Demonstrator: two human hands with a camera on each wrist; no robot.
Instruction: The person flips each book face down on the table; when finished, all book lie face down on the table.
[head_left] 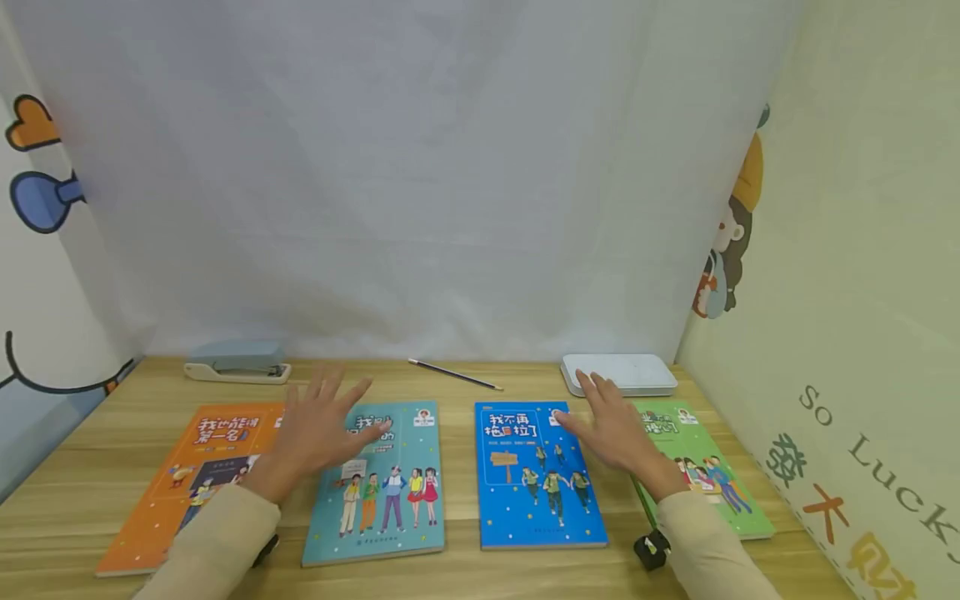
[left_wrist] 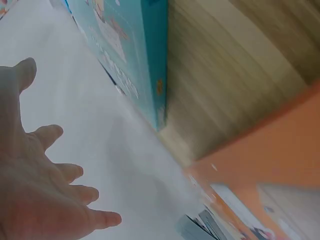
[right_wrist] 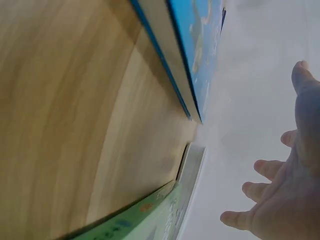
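Note:
My left hand [head_left: 317,429] hovers with spread fingers over the gap between the orange book [head_left: 161,492] and the teal book [head_left: 375,483], overlapping both in the head view. In the left wrist view its fingers [left_wrist: 75,192] are straight and hold nothing. My right hand [head_left: 611,425] hangs between the blue book [head_left: 536,483] and the green book [head_left: 723,475], fingers extended and nothing in them. The right wrist view shows its palm [right_wrist: 295,185] beyond the blue book's edge. All the books lie flat in a row, front covers up. My forearm partly hides the orange book.
Along the back of the wooden table [head_left: 457,467] lie a blue-and-cream stapler [head_left: 236,362], a dark pencil [head_left: 453,374] and a white flat case [head_left: 618,373]. A pale cloth [head_left: 420,183] hangs behind them. A printed wall panel [head_left: 840,333] borders the right side.

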